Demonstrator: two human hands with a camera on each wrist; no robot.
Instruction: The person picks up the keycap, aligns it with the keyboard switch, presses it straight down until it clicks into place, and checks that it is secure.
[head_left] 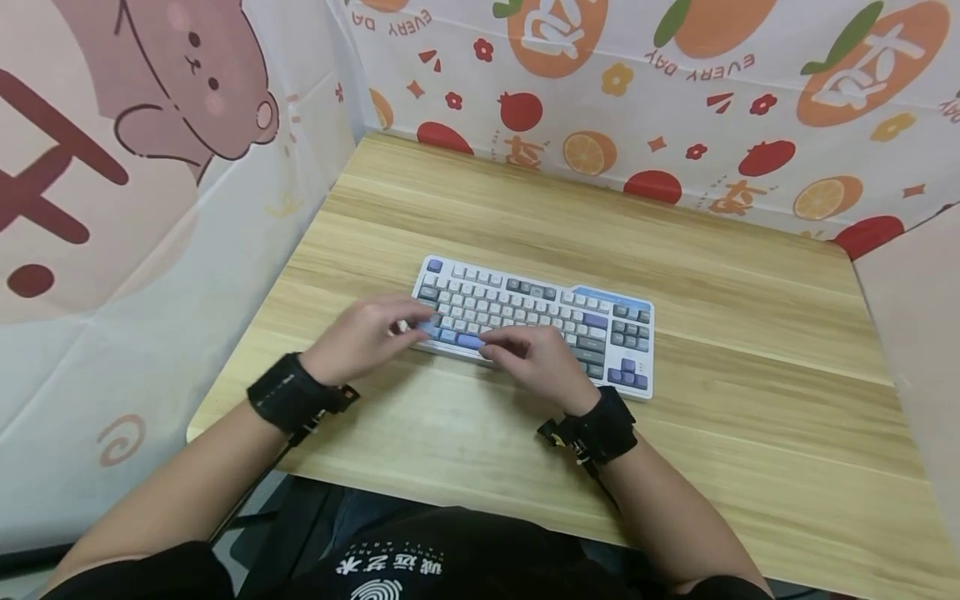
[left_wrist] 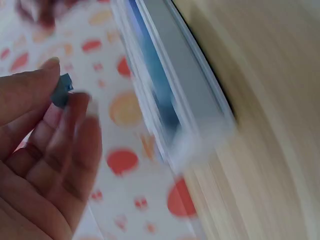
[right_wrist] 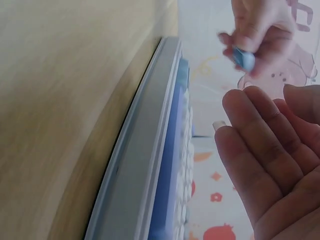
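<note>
A white keyboard (head_left: 517,312) with white, grey, blue and purple keycaps lies on the wooden table. My left hand (head_left: 367,333) is over its left front corner and pinches a small blue-grey keycap (left_wrist: 62,91) between thumb and fingertips. In the right wrist view the same blue keycap (right_wrist: 243,59) shows in the left hand, off the board. My right hand (head_left: 536,358) hovers over the front row by the long purple space bar (head_left: 470,342). Its fingers (right_wrist: 260,145) are extended in the right wrist view, with the thumb apart and nothing seen between them.
The wooden table (head_left: 720,333) reaches out around the keyboard on all sides. Printed cloth (head_left: 637,100) with fruit pictures hangs along the back edge, and another cloth (head_left: 225,200) with a bear stands at the left. Black straps (head_left: 288,392) with small cameras circle both wrists.
</note>
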